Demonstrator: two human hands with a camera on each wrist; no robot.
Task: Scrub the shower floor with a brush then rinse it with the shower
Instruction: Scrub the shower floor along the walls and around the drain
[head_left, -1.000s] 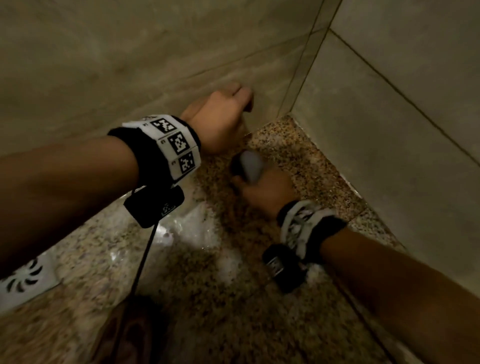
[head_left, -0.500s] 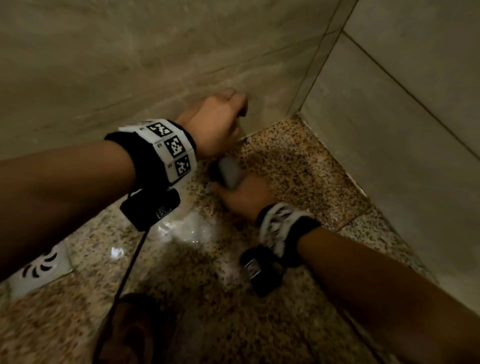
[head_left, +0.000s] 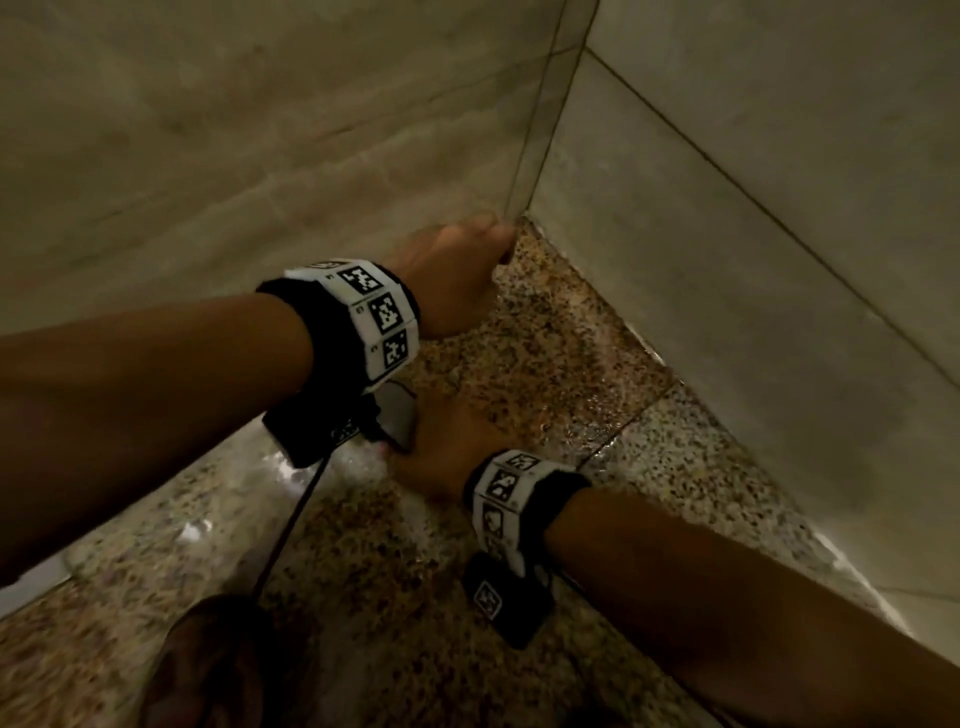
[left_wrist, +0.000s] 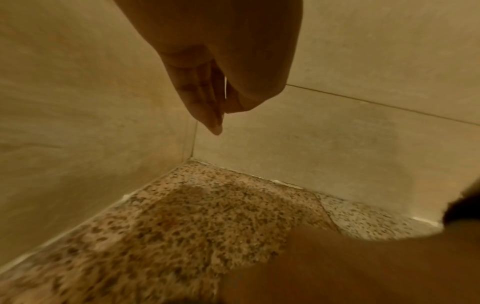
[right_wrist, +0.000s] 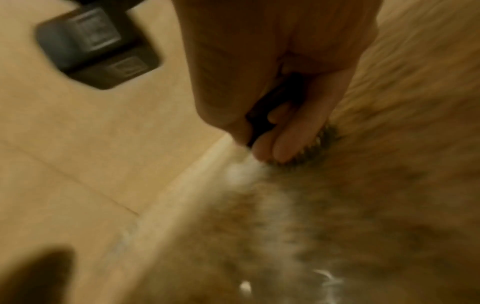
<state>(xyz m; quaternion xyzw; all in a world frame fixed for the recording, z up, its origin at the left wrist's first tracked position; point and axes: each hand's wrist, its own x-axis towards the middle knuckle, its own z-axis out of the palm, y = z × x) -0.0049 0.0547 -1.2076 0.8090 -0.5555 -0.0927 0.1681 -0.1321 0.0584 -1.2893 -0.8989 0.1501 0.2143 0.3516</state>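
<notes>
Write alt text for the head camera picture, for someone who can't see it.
Seen from above, a person's right hand grips a dark brush low on a wet speckled shower floor, near the corner of two beige tiled walls. The left hand holds nothing and reaches toward that corner. Both wrists wear bands printed with black-and-white markers.

the brush (head_left: 397, 418) shows only as a dark sliver, hidden by the left wrist's camera box (head_left: 317, 426) and the right hand (head_left: 441, 452). the right wrist view is blurred (bristles (right_wrist: 315, 148) barely readable). a dark shape (head_left: 218, 660) at the bottom edge is cut off.
</notes>
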